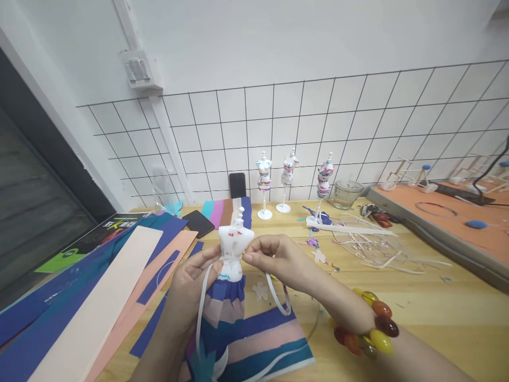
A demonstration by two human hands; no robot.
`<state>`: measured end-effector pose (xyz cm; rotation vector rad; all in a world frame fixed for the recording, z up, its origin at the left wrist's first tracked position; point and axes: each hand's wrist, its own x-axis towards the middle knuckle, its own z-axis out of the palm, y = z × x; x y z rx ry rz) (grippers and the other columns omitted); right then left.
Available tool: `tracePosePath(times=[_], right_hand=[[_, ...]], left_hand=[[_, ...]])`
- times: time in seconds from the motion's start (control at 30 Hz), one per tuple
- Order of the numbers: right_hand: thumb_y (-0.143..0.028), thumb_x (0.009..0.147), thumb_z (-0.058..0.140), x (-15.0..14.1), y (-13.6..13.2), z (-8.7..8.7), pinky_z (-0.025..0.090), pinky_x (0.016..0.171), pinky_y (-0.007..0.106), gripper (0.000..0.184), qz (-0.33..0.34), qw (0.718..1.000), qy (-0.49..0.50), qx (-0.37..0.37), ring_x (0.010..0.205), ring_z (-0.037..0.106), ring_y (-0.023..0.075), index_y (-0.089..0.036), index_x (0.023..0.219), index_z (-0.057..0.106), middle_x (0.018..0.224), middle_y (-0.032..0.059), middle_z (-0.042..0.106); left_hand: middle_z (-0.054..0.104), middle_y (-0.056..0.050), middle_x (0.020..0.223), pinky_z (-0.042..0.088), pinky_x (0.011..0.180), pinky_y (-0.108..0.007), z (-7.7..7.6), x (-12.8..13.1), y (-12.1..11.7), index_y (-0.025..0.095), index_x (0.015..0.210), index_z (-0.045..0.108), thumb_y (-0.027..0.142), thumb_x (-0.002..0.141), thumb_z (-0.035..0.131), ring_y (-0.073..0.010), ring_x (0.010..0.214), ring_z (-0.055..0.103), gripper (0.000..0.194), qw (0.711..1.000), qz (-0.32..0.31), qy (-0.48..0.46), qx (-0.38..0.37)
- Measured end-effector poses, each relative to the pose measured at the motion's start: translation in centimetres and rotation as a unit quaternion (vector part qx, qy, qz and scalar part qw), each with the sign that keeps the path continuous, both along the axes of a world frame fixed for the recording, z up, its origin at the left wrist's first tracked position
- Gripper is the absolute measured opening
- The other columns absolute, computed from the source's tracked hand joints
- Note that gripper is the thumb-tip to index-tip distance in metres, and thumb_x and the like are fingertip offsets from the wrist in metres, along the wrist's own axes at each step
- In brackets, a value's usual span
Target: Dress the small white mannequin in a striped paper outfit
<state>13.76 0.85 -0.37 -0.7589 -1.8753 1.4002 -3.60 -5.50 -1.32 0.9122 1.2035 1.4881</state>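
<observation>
My left hand [193,284] is closed round the waist of a small white mannequin torso [235,244], held upright above the wooden table [429,313]. The torso wears a pleated skirt [228,302] of blue and pink paper. My right hand [278,260] pinches the torso's side at the chest, with a thin white ribbon [278,297] looping down from under its fingers. Another strand of ribbon hangs from my left hand. A bracelet of coloured beads [371,326] sits on my right wrist.
Striped blue and pink paper [270,339] lies under my hands, long paper sheets [91,313] to the left. Three dressed mini mannequins [284,178] stand by the wire grid wall. Two phones [199,223], a glass jar [347,193], plastic scraps and an orange board [457,212] lie around.
</observation>
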Motion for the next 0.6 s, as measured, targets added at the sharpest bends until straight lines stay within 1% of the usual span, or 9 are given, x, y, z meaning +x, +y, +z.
tracePosePath(times=[0.1, 0.27, 0.37, 0.47, 0.53, 0.6], right_hand=[[-0.033, 0.081, 0.062, 0.13, -0.14, 0.48, 0.029, 0.050, 0.021, 0.021, -0.001, 1.000, -0.002, -0.016, 0.051, 0.035, 0.0074, -0.015, 0.069, 0.061, 0.056, -0.0062, 0.044], [-0.029, 0.081, 0.062, 0.28, -0.29, 1.02, 0.031, 0.050, 0.021, 0.018, 0.003, 1.000, -0.003, -0.008, 0.051, 0.036, 0.0069, -0.015, 0.069, 0.063, 0.056, -0.0064, 0.045], [-0.030, 0.080, 0.064, 0.29, -0.24, 0.91, 0.033, 0.051, 0.021, 0.017, 0.005, 1.000, 0.006, -0.011, 0.052, 0.039, 0.0072, -0.016, 0.070, 0.064, 0.058, -0.0056, 0.049], [-0.036, 0.077, 0.067, 0.28, -0.14, 0.69, 0.034, 0.051, 0.021, 0.021, 0.014, 0.999, 0.030, -0.027, 0.055, 0.043, 0.0079, -0.016, 0.070, 0.065, 0.060, -0.0046, 0.052], [-0.038, 0.075, 0.070, 0.34, -0.06, 0.60, 0.032, 0.050, 0.021, 0.023, 0.022, 0.998, 0.042, -0.040, 0.053, 0.041, 0.0073, -0.015, 0.076, 0.067, 0.058, -0.0056, 0.050], [-0.037, 0.074, 0.072, 0.47, 0.06, 0.56, 0.027, 0.047, 0.021, 0.028, 0.037, 0.997, 0.043, -0.046, 0.049, 0.036, 0.0061, -0.015, 0.091, 0.068, 0.055, -0.0083, 0.044]], left_hand=[[0.076, -0.012, 0.086, 0.055, 0.066, -0.029, -0.05, 0.17, -0.10, 0.013, 0.099, 0.072, 0.034, 0.062, 0.078, -0.0264, 0.078, 0.071, 0.043, 1.000, 0.007, 0.002, -0.008], [0.076, -0.009, 0.079, 0.052, 0.061, -0.027, -0.03, 0.07, -0.08, 0.014, 0.092, 0.074, 0.034, 0.062, 0.076, -0.0225, 0.067, 0.070, 0.036, 1.000, -0.019, 0.006, -0.008], [0.075, -0.010, 0.077, 0.051, 0.060, -0.027, -0.02, 0.00, 0.01, 0.013, 0.091, 0.074, 0.035, 0.062, 0.075, -0.0231, 0.066, 0.069, 0.037, 0.999, -0.033, 0.015, -0.016], [0.075, -0.010, 0.076, 0.051, 0.059, -0.028, -0.18, -0.15, 0.24, 0.012, 0.093, 0.073, 0.036, 0.062, 0.073, -0.0249, 0.067, 0.069, 0.039, 0.999, -0.040, 0.020, -0.013], [0.075, -0.011, 0.073, 0.051, 0.060, -0.029, -0.41, -0.37, 0.49, 0.011, 0.090, 0.073, 0.039, 0.061, 0.073, -0.0258, 0.066, 0.069, 0.040, 0.998, -0.055, 0.021, -0.007], [0.074, -0.011, 0.070, 0.051, 0.059, -0.030, -0.65, -0.57, 0.76, 0.011, 0.086, 0.072, 0.041, 0.058, 0.073, -0.0269, 0.066, 0.069, 0.041, 0.996, -0.083, 0.027, -0.006]])
